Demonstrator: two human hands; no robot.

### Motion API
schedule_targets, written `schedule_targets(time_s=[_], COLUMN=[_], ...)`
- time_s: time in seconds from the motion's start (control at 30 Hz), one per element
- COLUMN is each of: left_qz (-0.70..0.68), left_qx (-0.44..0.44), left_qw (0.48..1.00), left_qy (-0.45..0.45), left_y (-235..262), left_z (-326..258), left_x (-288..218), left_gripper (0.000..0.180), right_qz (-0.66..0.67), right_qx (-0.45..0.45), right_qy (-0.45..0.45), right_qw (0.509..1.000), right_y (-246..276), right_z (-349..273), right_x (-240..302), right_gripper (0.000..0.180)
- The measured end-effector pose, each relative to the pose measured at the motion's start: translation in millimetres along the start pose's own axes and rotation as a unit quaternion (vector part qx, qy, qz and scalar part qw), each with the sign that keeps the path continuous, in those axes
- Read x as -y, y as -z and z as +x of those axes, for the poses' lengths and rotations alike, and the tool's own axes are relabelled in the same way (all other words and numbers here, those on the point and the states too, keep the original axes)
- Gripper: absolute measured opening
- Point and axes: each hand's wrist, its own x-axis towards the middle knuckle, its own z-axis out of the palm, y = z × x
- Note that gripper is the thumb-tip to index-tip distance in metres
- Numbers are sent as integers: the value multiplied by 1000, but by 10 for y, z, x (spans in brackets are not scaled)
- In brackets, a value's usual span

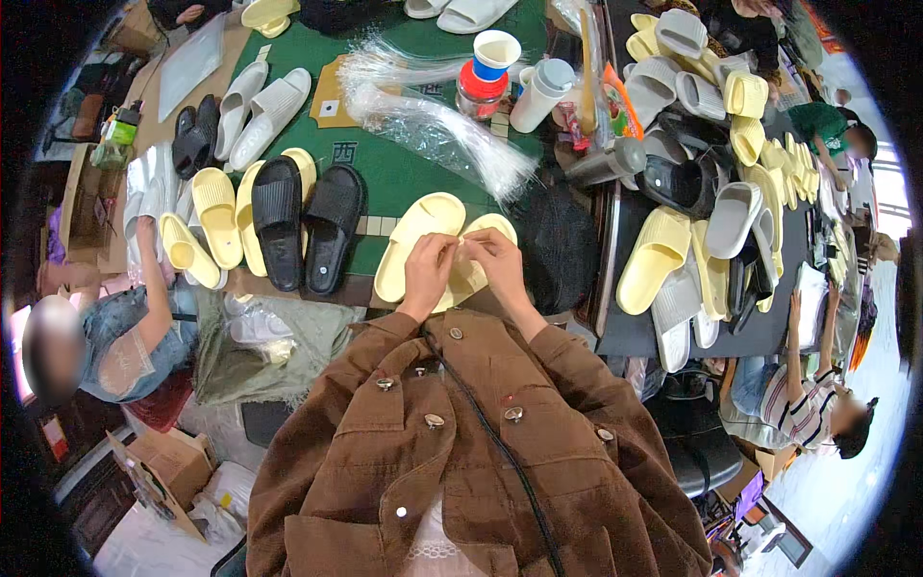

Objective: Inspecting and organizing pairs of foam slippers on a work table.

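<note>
Two pale yellow slide slippers lie at the near edge of the green table, the left slipper (404,234) and the right slipper (495,226) side by side. My left hand (430,272) and my right hand (497,270) meet over the gap between them. Thumbs and fingers are pinched together on both hands, the fingertips almost touching. Whatever sits between the fingertips is too small to name. Parts of both slippers are hidden beneath my hands. Beyond them, a bundle of thin clear plastic strands (433,123) is spread over the table.
Black slippers (332,226) and yellow slippers (217,216) stand to the left. A paper cup (496,53) tops a red-lidded jar beside a white bottle (543,96). The dark table (615,337) at right carries a slipper pile. Other people work at both sides.
</note>
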Motion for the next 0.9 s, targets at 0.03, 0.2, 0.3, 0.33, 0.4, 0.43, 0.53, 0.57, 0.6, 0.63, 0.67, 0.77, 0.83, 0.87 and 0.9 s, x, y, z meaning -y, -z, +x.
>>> schedule_targets(time_s=[0.03, 0.2, 0.3, 0.33, 0.4, 0.43, 0.53, 0.57, 0.6, 0.63, 0.67, 0.77, 0.83, 0.87, 0.9], left_qz=[3, 24, 29, 33, 28, 31, 37, 40, 38, 42, 45, 34, 21, 12, 0], left_qx=[-10, 24, 25, 18, 22, 12, 9, 4, 7, -2, 9, 16, 11, 11, 19], left_qw=[1000, 999, 999, 999, 999, 999, 999, 999, 999, 999, 999, 999, 1000, 1000, 1000], left_qy=[-10, -10, -14, -20, 0, -11, -5, -6, 0, -7, -3, -4, -10, -10, -5], left_y=[4, 16, 11, 11, 7, 5, -6, -14, -22, -19, -16, -9, -1, 2, 8], left_z=[5, 21, 30, 33, 40, 47, 69, 78, 84, 85, 85, 86, 82, 79, 78], left_x=[1, 2, 2, 4, 7, 10, 23, 28, 33, 41, 48, 60, 62, 59, 58], left_gripper=[6, 9, 9, 9, 8, 8, 9, 9, 8, 8, 10, 11, 11, 11, 10], right_qz=[-10, -19, -13, -16, -43, -50, -86, -86, -81, -86, -74, -72, -83, -79, -70], right_qx=[1, 0, -7, -1, -10, -8, -11, -16, -27, -22, -17, -12, -10, -10, -18], right_qy=[-9, -15, 17, 17, 29, 17, 34, 29, 28, 25, 34, 38, 34, 34, 38], right_qw=[1000, 1000, 1000, 1000, 999, 999, 996, 996, 996, 996, 997, 997, 996, 996, 997], right_y=[3, -13, -44, -55, -58, -62, -63, -62, -56, -59, -61, -50, -49, -49, -54], right_z=[13, 51, 45, 44, 43, 53, 79, 83, 85, 93, 97, 99, 94, 90, 86], right_x=[-1, -17, -19, -16, -6, -2, 4, 3, 2, -1, -5, -4, -2, -1, 0], right_gripper=[14, 15, 13, 13, 13, 13, 16, 16, 16, 16, 15, 15, 15, 15, 15])
